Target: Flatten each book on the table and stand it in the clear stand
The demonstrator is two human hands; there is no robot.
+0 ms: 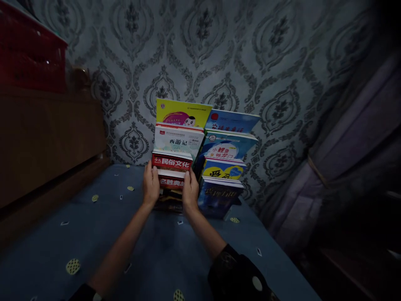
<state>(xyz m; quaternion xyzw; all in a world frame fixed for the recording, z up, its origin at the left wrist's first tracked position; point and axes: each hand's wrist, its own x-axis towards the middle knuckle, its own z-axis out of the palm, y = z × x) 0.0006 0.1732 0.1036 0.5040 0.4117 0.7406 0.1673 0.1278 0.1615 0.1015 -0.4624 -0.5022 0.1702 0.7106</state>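
Two rows of upright books stand against each other on the blue sheet. At the front of the left row is a book with a red title band and dark lower cover (171, 196). My left hand (151, 186) closes on its left edge, and my right hand (189, 191) closes on its right edge, thumbs towards me. Just behind it shows another red book (172, 162), close to my fingertips. Further back come a pale book (178, 141) and a tall yellow book (184, 110). The right row holds a dark blue book (219, 198) in front, next to my right hand.
Behind the books rises a grey patterned wall (203, 33). A wooden headboard (46, 142) stands at the left, with a red container (31, 54) above it. At the right hangs a tied lilac curtain (297, 179). The blue bedsheet (150, 259) spreads below.
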